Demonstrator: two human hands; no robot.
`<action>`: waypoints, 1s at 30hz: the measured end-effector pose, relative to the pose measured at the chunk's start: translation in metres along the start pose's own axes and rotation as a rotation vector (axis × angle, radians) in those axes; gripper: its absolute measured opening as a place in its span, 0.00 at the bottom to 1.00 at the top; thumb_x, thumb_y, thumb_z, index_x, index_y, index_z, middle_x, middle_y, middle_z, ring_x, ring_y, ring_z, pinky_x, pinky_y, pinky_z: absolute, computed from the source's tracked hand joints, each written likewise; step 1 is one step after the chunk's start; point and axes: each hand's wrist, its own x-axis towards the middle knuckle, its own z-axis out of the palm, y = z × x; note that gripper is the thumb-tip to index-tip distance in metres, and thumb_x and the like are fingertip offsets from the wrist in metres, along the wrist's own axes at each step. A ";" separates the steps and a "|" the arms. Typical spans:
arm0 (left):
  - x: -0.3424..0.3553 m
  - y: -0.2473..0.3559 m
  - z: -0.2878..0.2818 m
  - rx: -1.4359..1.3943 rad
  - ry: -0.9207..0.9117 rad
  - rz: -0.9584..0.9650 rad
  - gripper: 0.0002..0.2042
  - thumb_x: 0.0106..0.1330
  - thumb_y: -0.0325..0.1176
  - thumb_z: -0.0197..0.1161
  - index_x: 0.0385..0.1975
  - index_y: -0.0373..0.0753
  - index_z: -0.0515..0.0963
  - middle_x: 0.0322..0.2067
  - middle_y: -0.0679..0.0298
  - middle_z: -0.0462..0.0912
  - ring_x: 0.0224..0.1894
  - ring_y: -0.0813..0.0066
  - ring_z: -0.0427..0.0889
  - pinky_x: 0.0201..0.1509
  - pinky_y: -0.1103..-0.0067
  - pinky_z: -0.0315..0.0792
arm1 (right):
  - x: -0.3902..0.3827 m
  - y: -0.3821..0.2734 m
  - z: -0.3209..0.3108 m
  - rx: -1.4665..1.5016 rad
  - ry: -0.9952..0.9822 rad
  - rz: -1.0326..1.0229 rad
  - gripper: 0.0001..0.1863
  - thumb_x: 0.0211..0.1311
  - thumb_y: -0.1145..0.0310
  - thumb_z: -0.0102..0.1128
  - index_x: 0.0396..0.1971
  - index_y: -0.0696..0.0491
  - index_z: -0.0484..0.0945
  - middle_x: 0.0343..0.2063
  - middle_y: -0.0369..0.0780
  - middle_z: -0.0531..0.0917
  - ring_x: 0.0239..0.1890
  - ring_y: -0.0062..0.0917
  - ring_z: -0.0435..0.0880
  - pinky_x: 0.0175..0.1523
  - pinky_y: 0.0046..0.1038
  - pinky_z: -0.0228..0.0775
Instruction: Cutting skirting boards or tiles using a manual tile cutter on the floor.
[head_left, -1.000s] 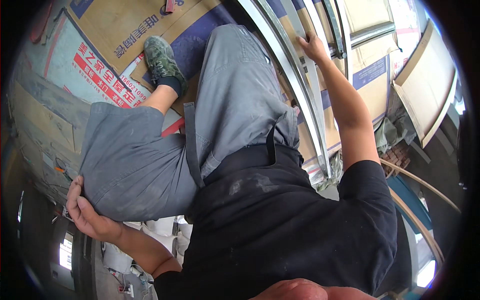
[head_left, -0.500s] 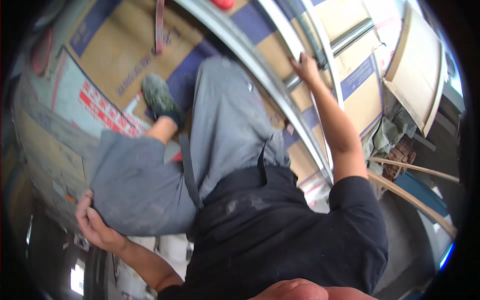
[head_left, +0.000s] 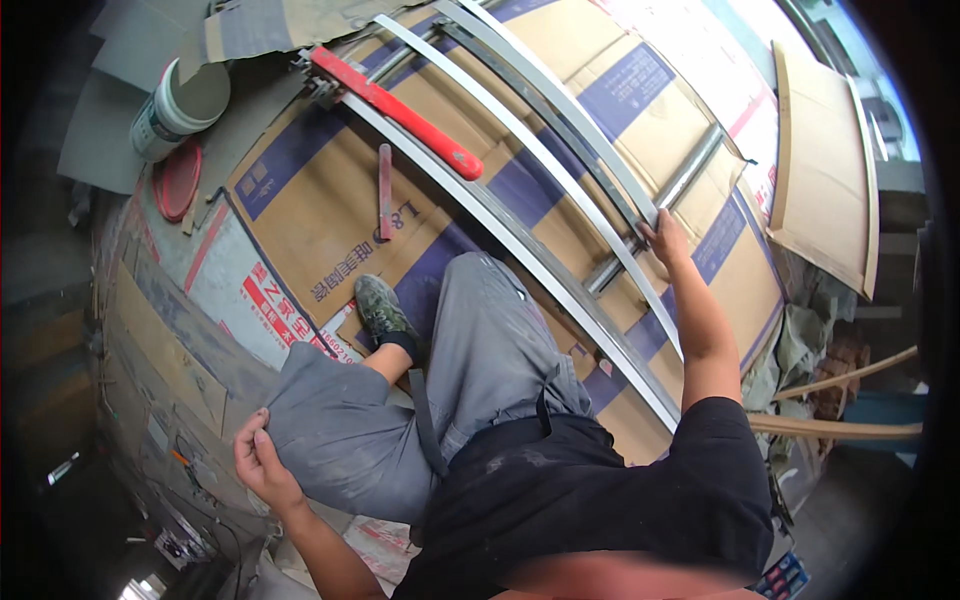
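My right hand (head_left: pixel 668 240) reaches out to the right, its fingers curled over the edge of a long metal rail (head_left: pixel 605 165) of what looks like a manual tile cutter. A red handle (head_left: pixel 400 115) sits at the cutter's far left end, joined to a silver fitting. Closer to me runs a silver beam (head_left: pixel 525 275). My left hand (head_left: pixel 268 468) rests beside my left knee (head_left: pixel 300 385), against the grey trouser leg. Its fingers are loosely bent and nothing shows in them.
Flattened cardboard (head_left: pixel 300 200) lies under the cutter. A red flat bar (head_left: pixel 385 190) is on it. At far left are a white bucket (head_left: pixel 160 130) and a red lid (head_left: pixel 178 180). A leaning board (head_left: pixel 820 170) and wooden strips (head_left: pixel 830 427) are at right.
My view has swung, so the scene sits lower and further right, bringing the red handle and bucket into sight. My right hand now touches the further rail; my left stays by the knee.
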 end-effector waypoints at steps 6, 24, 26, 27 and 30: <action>-0.005 -0.006 -0.005 0.006 0.037 -0.041 0.10 0.73 0.26 0.52 0.45 0.29 0.79 0.48 0.53 0.84 0.53 0.64 0.81 0.64 0.70 0.70 | 0.036 0.026 0.026 0.039 0.037 -0.017 0.26 0.65 0.50 0.64 0.47 0.58 0.74 0.44 0.57 0.81 0.50 0.54 0.80 0.53 0.48 0.72; 0.017 0.023 0.010 0.038 -0.079 -0.061 0.10 0.71 0.28 0.53 0.44 0.30 0.77 0.47 0.53 0.82 0.52 0.63 0.80 0.63 0.69 0.69 | 0.025 -0.103 0.088 0.073 -0.029 0.007 0.18 0.64 0.53 0.62 0.36 0.54 0.82 0.33 0.52 0.86 0.39 0.49 0.86 0.47 0.46 0.76; 0.018 0.027 0.012 0.049 -0.098 -0.021 0.10 0.71 0.28 0.53 0.44 0.30 0.77 0.48 0.53 0.82 0.52 0.63 0.80 0.63 0.69 0.69 | 0.005 -0.088 0.098 0.046 -0.108 0.092 0.20 0.64 0.52 0.61 0.34 0.56 0.83 0.36 0.53 0.86 0.42 0.48 0.86 0.49 0.44 0.77; 0.016 0.027 0.012 0.055 -0.097 -0.015 0.10 0.71 0.28 0.52 0.45 0.30 0.77 0.48 0.53 0.82 0.52 0.63 0.80 0.63 0.70 0.69 | -0.006 -0.077 0.103 0.053 -0.125 0.126 0.21 0.64 0.51 0.60 0.34 0.57 0.83 0.36 0.54 0.86 0.43 0.49 0.86 0.49 0.45 0.77; 0.014 0.021 0.018 0.050 -0.104 0.009 0.11 0.72 0.28 0.52 0.46 0.29 0.77 0.48 0.52 0.82 0.53 0.63 0.80 0.64 0.70 0.68 | -0.020 -0.019 0.138 0.128 0.006 0.193 0.24 0.65 0.50 0.58 0.32 0.60 0.85 0.32 0.55 0.87 0.38 0.48 0.87 0.48 0.43 0.77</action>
